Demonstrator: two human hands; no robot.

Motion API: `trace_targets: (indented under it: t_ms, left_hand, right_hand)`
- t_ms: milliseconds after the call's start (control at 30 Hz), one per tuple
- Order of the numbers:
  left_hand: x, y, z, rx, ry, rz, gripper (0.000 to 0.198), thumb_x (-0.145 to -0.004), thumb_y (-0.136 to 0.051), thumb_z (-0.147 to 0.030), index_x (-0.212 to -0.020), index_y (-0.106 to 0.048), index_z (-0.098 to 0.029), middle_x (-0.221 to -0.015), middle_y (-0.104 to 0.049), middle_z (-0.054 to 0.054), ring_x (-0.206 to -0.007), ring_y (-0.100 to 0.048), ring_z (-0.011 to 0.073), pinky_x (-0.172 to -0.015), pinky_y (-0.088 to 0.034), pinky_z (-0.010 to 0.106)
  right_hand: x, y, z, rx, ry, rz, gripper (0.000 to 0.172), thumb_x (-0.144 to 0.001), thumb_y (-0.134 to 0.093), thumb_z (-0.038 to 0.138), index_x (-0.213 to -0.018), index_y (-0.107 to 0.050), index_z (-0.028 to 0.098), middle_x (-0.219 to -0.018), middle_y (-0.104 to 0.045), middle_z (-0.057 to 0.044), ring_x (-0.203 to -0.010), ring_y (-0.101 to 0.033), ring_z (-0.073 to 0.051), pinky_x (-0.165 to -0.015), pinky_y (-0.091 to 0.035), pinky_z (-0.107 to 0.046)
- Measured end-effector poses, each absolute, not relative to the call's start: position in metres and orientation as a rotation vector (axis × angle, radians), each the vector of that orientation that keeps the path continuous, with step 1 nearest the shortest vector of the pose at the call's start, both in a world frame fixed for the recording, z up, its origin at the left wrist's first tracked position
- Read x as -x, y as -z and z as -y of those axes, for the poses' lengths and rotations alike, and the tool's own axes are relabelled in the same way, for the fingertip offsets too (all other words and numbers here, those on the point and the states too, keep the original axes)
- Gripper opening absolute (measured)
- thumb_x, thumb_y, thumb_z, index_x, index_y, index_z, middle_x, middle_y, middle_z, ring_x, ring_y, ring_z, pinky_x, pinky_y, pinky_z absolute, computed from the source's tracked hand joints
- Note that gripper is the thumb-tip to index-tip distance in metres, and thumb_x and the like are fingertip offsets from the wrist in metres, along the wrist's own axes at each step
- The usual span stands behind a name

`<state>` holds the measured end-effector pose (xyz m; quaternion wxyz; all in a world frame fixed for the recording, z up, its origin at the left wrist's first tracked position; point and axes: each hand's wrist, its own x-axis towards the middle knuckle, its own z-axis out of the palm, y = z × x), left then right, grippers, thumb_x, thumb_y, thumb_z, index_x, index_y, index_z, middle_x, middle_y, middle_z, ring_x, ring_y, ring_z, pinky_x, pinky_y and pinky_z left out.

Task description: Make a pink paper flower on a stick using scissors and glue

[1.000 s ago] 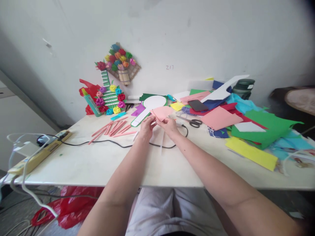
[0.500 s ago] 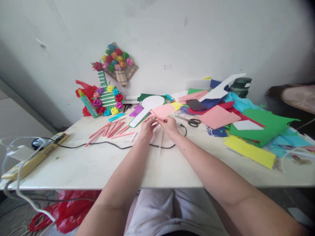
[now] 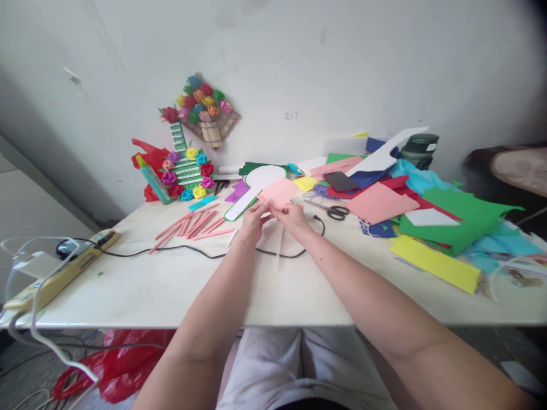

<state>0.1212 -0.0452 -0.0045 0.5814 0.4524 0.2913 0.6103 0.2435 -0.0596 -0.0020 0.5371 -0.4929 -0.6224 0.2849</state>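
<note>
My left hand [image 3: 253, 222] and my right hand [image 3: 294, 217] meet above the middle of the white table [image 3: 171, 285], fingers pinched on the near edge of a small pink paper sheet [image 3: 278, 193]. The sheet stands tilted up from my fingertips toward the wall. A white stick [image 3: 281, 247] lies on the table just below my right wrist, across a black cable [image 3: 179, 247]. Several rolled pink paper sticks [image 3: 192, 225] lie to the left of my left hand.
Black-handled scissors [image 3: 333, 212] and a dark phone [image 3: 341, 181] lie right of my hands, beside a heap of coloured paper sheets [image 3: 448, 222]. Paper-flower crafts [image 3: 188, 165] lean on the wall. A yellow power strip [image 3: 60, 273] sits at the left edge. A red bag [image 3: 111, 364] lies under the table.
Both hands keep the same pinch; the pink sheet has tipped up a little more. The view shifted slightly.
</note>
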Motion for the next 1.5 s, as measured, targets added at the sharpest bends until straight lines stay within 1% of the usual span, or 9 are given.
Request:
trace_targets:
  t_ms: [233,333,467,600,700,867,1133,1367,1500]
  left_hand:
    - [-0.121,0.005,0.045,-1.089,-1.428,-0.686,0.025,-0.058,-0.076,-0.036,-0.061,-0.062,-0.016,-0.061,-0.056,-0.002,-0.058,-0.053,0.0085,-0.064,-0.045,0.025]
    - [-0.122,0.005,0.046,-1.09,-1.428,-0.697,0.025,-0.059,-0.076,-0.036,-0.06,-0.061,-0.016,-0.061,-0.057,-0.001,-0.058,-0.053,0.0086,-0.064,-0.046,0.025]
    - [-0.122,0.003,0.047,-1.086,-1.428,-0.697,0.026,-0.058,-0.076,-0.037,-0.064,-0.062,-0.016,-0.064,-0.059,0.0,-0.061,-0.056,0.0106,-0.064,-0.047,0.026]
    - [-0.118,0.002,0.044,-1.02,-1.499,-0.7,0.027,-0.059,-0.074,-0.039,-0.064,-0.059,-0.016,-0.062,-0.057,-0.001,-0.06,-0.056,0.0108,-0.064,-0.047,0.027]
    - [-0.114,0.003,0.04,-0.978,-1.558,-0.735,0.027,-0.057,-0.075,-0.037,-0.065,-0.059,-0.017,-0.065,-0.058,-0.001,-0.064,-0.057,0.0112,-0.066,-0.047,0.027]
    - [-0.112,0.004,0.038,-0.975,-1.562,-0.729,0.028,-0.056,-0.075,-0.037,-0.068,-0.059,-0.016,-0.068,-0.06,0.0,-0.066,-0.058,0.0117,-0.068,-0.046,0.028]
    - [-0.113,0.001,0.041,-0.989,-1.532,-0.698,0.027,-0.057,-0.075,-0.035,-0.066,-0.057,-0.017,-0.061,-0.054,-0.004,-0.06,-0.054,0.0091,-0.066,-0.046,0.027]
    - [-0.115,0.004,0.042,-1.027,-1.501,-0.69,0.029,-0.057,-0.075,-0.037,-0.063,-0.055,-0.017,-0.063,-0.057,-0.003,-0.06,-0.055,0.0094,-0.06,-0.044,0.024]
    - [-0.116,0.005,0.041,-1.053,-1.488,-0.678,0.029,-0.056,-0.076,-0.038,-0.064,-0.057,-0.018,-0.064,-0.058,-0.002,-0.061,-0.056,0.0109,-0.061,-0.046,0.025]
  right_hand:
    - [-0.242,0.0,0.063,1.102,-0.775,1.445,0.028,-0.064,-0.058,0.041,-0.057,-0.059,0.013,-0.052,-0.051,0.001,-0.055,-0.048,-0.012,-0.055,-0.037,-0.024]
    - [-0.242,-0.001,0.063,1.126,-0.773,1.423,0.026,-0.063,-0.06,0.038,-0.058,-0.06,0.013,-0.051,-0.051,0.002,-0.054,-0.048,-0.012,-0.053,-0.037,-0.024]
    - [-0.242,-0.002,0.063,1.174,-0.74,1.41,0.025,-0.064,-0.061,0.037,-0.055,-0.06,0.014,-0.051,-0.057,0.0,-0.053,-0.051,-0.012,-0.052,-0.036,-0.024]
    - [-0.242,-0.003,0.064,1.152,-0.77,1.42,0.018,-0.064,-0.062,0.03,-0.058,-0.063,0.014,-0.055,-0.063,-0.002,-0.054,-0.054,-0.013,-0.054,-0.039,-0.024]
    - [-0.242,-0.002,0.063,1.15,-0.781,1.442,0.014,-0.064,-0.062,0.027,-0.059,-0.066,0.014,-0.059,-0.066,-0.004,-0.056,-0.056,-0.013,-0.056,-0.041,-0.024]
    - [-0.242,0.0,0.062,1.163,-0.773,1.453,0.014,-0.066,-0.062,0.026,-0.063,-0.067,0.013,-0.062,-0.068,-0.006,-0.058,-0.058,-0.014,-0.057,-0.042,-0.024]
    - [-0.243,0.003,0.059,1.137,-0.768,1.476,0.017,-0.067,-0.062,0.028,-0.065,-0.068,0.013,-0.062,-0.068,-0.005,-0.06,-0.059,-0.015,-0.058,-0.043,-0.024]
    - [-0.241,0.01,0.054,1.121,-0.751,1.443,0.025,-0.063,-0.068,0.033,-0.077,-0.07,0.013,-0.069,-0.069,-0.005,-0.074,-0.063,-0.021,-0.064,-0.047,-0.028]
    - [-0.24,0.012,0.052,1.121,-0.771,1.394,0.029,-0.062,-0.068,0.036,-0.078,-0.07,0.012,-0.072,-0.069,-0.006,-0.076,-0.064,-0.022,-0.065,-0.047,-0.029]
